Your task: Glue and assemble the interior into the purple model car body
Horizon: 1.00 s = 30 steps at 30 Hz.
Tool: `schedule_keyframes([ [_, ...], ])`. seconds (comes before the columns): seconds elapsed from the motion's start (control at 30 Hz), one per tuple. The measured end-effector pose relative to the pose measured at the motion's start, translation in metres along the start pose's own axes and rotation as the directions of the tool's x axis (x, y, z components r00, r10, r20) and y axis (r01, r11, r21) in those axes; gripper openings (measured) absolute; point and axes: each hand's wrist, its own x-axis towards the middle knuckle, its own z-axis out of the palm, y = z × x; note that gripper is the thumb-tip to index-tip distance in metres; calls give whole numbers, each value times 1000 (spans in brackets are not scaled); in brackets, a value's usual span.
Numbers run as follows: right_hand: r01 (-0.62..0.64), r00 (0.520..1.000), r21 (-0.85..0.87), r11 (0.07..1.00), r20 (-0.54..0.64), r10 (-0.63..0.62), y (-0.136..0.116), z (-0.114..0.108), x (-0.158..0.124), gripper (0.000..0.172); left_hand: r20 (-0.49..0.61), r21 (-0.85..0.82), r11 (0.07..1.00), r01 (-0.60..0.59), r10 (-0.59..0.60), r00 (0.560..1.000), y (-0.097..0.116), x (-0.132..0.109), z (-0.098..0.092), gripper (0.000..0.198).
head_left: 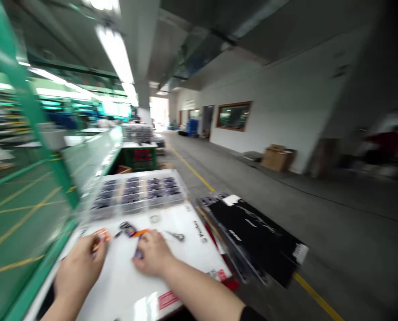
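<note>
My left hand (83, 261) is closed round a shiny orange item (101, 233) at the left of the white work surface (118, 278). My right hand (153, 253) rests near the middle, its fingers curled round a small dark blue piece (138, 253). An orange strip (139, 233) lies just beyond the right fingertips, beside a dark, blurred small object (127, 228). Right of it is a metal tool like small scissors (178, 236). A ring-shaped item (155, 218) lies farther back.
A clear compartment tray (135, 208) with rows of dark parts stands at the surface's back. To the right are a black sheet (252, 232) and more clear trays. A green post (56, 165) and railing run along the left. A person in red (387, 142) is far right.
</note>
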Motion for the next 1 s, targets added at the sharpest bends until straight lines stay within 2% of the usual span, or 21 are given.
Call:
schedule_keyframes([
  [0.07, -4, 1000, 83, 997, -15, 5, 1, 1, -4, 25, 9, 119, 989, 90, -91, 996, -16, 1, -21, 34],
  [0.17, -1, 1000, 183, 983, -29, 6, 5, 9, -4, 18, 70, 274, 948, 164, -190, 979, -53, 2, -45, 31],
  [0.23, -4, 999, 216, 976, -37, 12, 6, 11, -5, 21, 129, 339, 925, 169, -224, 966, -72, 0, -56, 33],
  [0.3, -7, 999, 230, 973, -46, 18, 5, 11, -9, 24, 197, 367, 920, 139, -222, 955, -79, -2, -61, 37],
  [0.43, -22, 996, 229, 973, -77, 41, 5, 8, -15, 20, 354, 309, 951, -26, -89, 931, -74, 0, -54, 40],
  [0.57, -29, 993, 225, 974, -103, 54, 9, 10, -13, 20, 421, 259, 954, -148, 26, 907, -71, 7, -38, 43],
  [0.8, -13, 992, 263, 965, -116, 45, 10, 12, -14, 23, 406, 218, 953, -211, 108, 907, -77, 15, -20, 36],
  [1.0, 14, 994, 345, 939, -110, 25, 20, 6, -2, 13, 296, 112, 979, -173, 133, 946, -78, 18, -16, 29],
])
